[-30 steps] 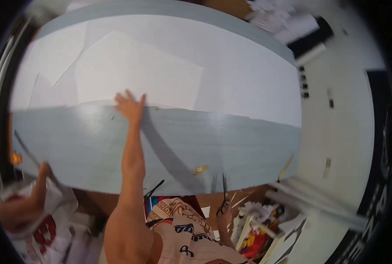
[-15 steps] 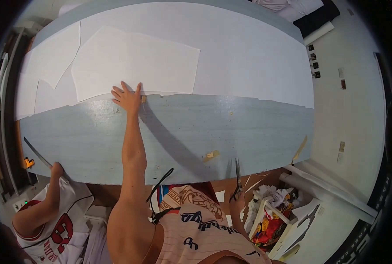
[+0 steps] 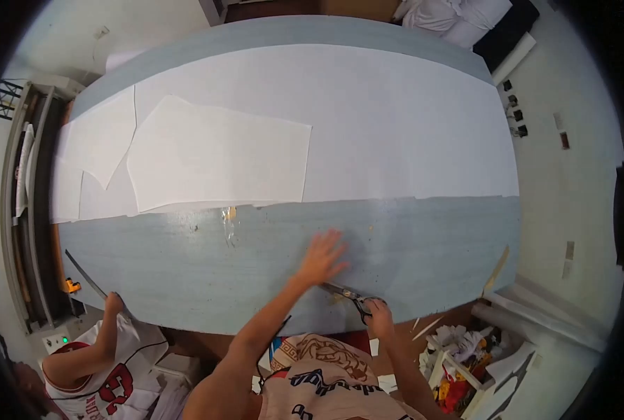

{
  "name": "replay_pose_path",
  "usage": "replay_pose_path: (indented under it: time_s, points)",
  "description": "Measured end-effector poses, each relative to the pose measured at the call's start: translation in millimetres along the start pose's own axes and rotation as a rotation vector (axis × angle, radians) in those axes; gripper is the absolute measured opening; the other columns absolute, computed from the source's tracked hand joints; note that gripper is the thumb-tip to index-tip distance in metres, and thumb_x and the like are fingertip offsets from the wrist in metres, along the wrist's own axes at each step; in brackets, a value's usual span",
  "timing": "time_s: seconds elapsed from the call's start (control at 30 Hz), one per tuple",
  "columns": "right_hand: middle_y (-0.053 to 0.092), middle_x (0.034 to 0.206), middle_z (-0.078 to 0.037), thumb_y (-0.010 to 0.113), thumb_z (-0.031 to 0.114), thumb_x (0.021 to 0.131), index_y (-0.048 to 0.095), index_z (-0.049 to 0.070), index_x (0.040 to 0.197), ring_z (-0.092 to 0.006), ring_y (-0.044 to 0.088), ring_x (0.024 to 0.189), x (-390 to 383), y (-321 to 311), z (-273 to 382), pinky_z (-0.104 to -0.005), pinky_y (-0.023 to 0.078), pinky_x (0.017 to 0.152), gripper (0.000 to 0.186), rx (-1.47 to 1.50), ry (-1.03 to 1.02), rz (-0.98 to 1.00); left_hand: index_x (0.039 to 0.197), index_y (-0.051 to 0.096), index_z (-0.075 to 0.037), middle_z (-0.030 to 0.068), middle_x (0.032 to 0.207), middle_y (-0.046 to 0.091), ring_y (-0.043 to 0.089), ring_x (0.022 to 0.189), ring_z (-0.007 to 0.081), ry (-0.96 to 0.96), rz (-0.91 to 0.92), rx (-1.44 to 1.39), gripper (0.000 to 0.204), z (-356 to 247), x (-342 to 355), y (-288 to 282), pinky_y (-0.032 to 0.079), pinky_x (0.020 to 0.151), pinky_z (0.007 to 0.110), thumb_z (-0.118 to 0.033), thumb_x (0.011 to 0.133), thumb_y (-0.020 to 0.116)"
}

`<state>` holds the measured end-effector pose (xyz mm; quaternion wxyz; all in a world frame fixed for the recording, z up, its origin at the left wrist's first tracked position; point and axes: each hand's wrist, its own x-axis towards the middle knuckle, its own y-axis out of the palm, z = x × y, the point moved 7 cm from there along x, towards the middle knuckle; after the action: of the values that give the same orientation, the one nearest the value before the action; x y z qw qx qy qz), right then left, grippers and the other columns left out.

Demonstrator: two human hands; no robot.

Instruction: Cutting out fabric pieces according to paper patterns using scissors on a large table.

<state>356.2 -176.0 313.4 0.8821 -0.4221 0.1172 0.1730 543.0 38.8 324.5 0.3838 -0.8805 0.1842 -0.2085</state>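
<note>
I am leaning over the bench (image 3: 186,280) with my left hand (image 3: 322,255) spread open, fingers splayed and palm flat on the bare grey-blue top, while my right hand (image 3: 378,318) is closing around the handles of the scissors (image 3: 347,295), which are lying at the near edge of the bench just beside my left wrist, blades pointing left toward it. I am judging that a good grip matters here: I should be seating my thumb and fingers fully into the loops before lifting, and keeping the blades shut and pointed away from my left forearm, since the tips are sitting very close to it. The big white sheet (image 3: 396,126) is covering the far half of the bench, well apart from the scissors, with a smaller cut piece (image 3: 214,157) lying on top of it to the left. My flat left hand is steadying me, so I should be keeping my weight on it. Another person's hand (image 3: 114,303) is resting at the bench's near left corner, well clear of my reach.
</note>
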Motion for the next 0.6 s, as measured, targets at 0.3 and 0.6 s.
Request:
replay_pose_path:
  time_s: [0.3,0.6]
  points:
    - [0.067,0.082,-0.012,0.077,0.01,0.082,0.07,0.005,0.094,-0.0351,0.063,0.08,276,-204,-143,-0.0466,0.049,0.074,0.014,0.078,-0.261,-0.638,0.142,0.059,-0.012,0.0153,0.159,0.044,0.039,0.147,0.0368,-0.107,0.227,0.24,0.061,11,61,92,0.03,0.119,0.057,-0.046,0.093,0.071]
    - [0.067,0.114,-0.011,0.074,0.006,0.08,0.053,0.01,0.148,-0.0321,0.06,0.117,614,-375,-225,-0.0491,0.041,0.111,0.071,-0.109,-0.35,-0.723,0.137,0.063,-0.014,0.0154,0.155,0.049,0.042,0.144,0.0378,-0.192,0.331,0.364,0.063,29,81,136,0.031,0.117,0.057,-0.05,0.087,0.073]
